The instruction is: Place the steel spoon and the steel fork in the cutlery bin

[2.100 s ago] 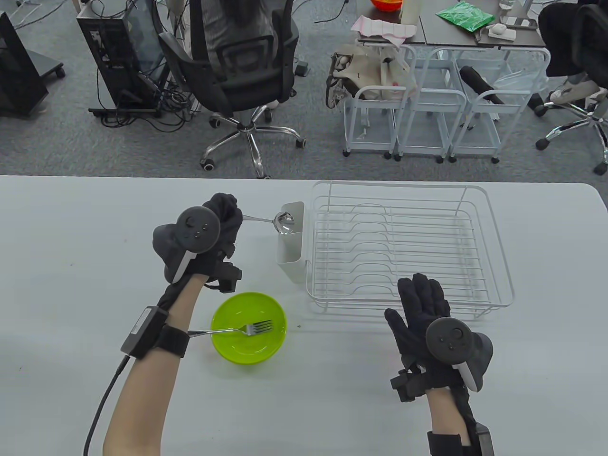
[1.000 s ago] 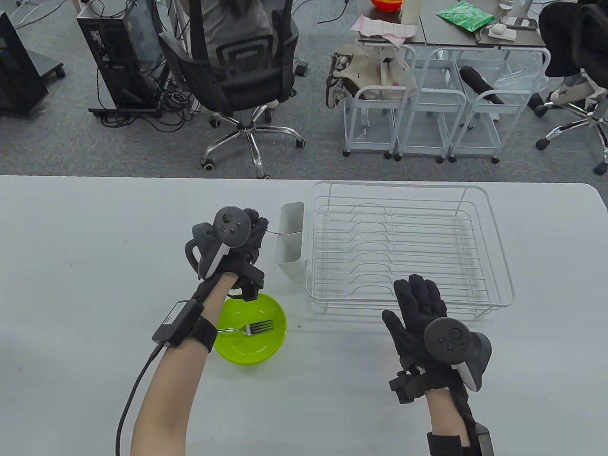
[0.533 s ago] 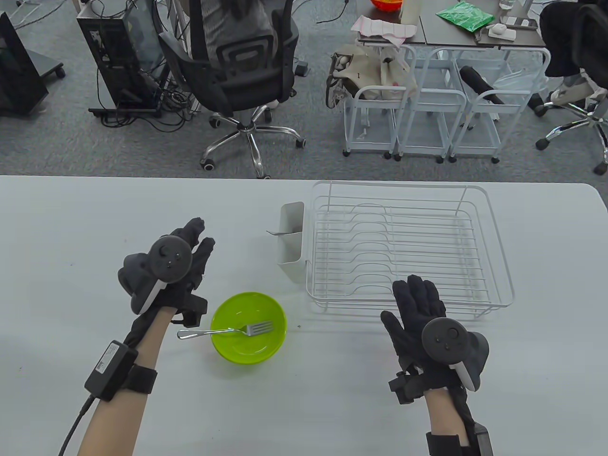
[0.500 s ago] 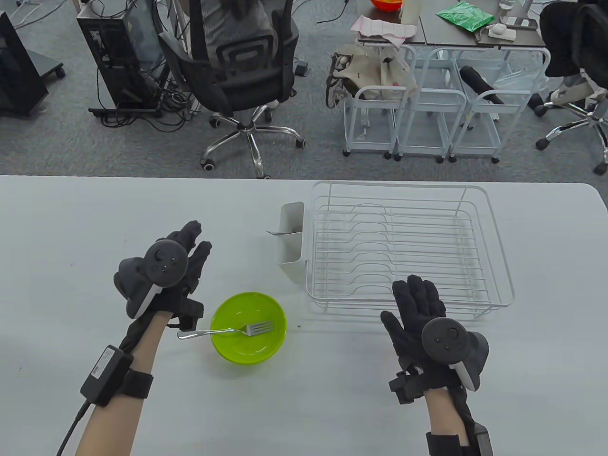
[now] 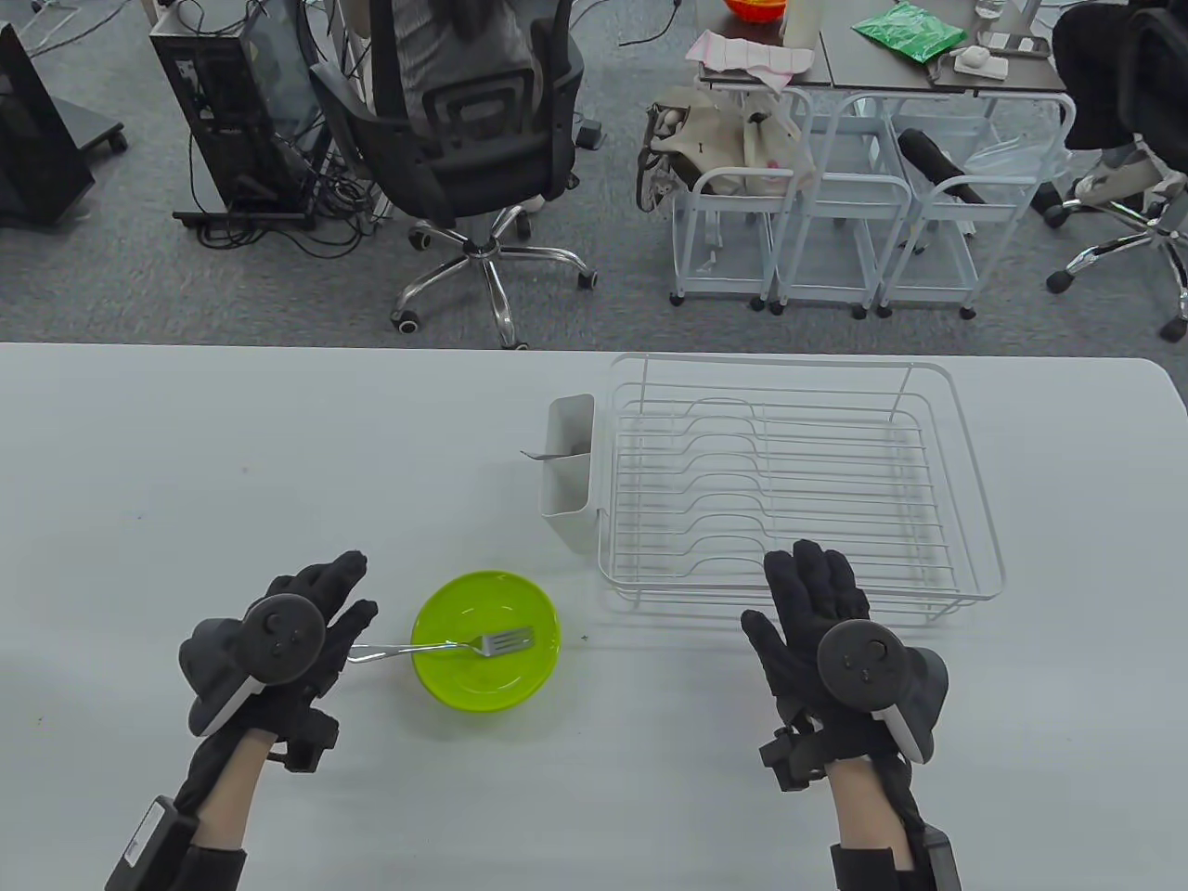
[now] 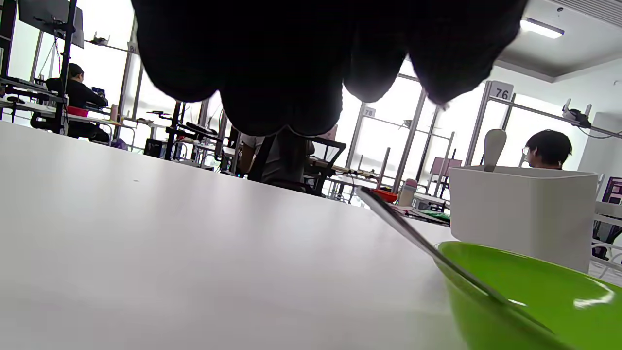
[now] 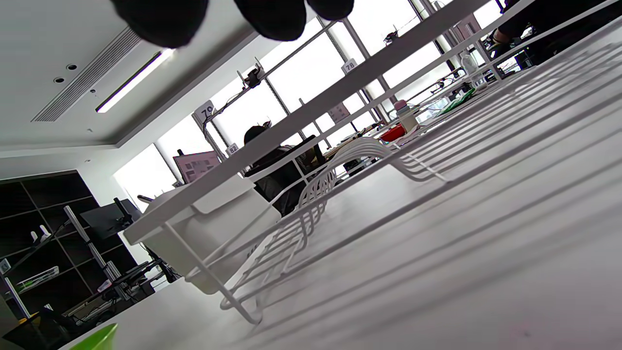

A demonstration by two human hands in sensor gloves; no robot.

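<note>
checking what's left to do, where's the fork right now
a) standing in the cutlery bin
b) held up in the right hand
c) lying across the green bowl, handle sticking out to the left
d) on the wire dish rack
c: the steel fork lies across the green bowl, its handle reaching out over the rim toward the left hand; only the steel spoon handle pokes out of the cutlery bin.

the left wrist view shows white number signs high on the window frames: one sign (image 6: 501, 91) reads "76" and a smaller sign (image 6: 369, 112) reads "78". the right wrist view shows similar signs, one (image 7: 349, 65) reading "78" and another (image 7: 233, 148) reading "82".
</note>
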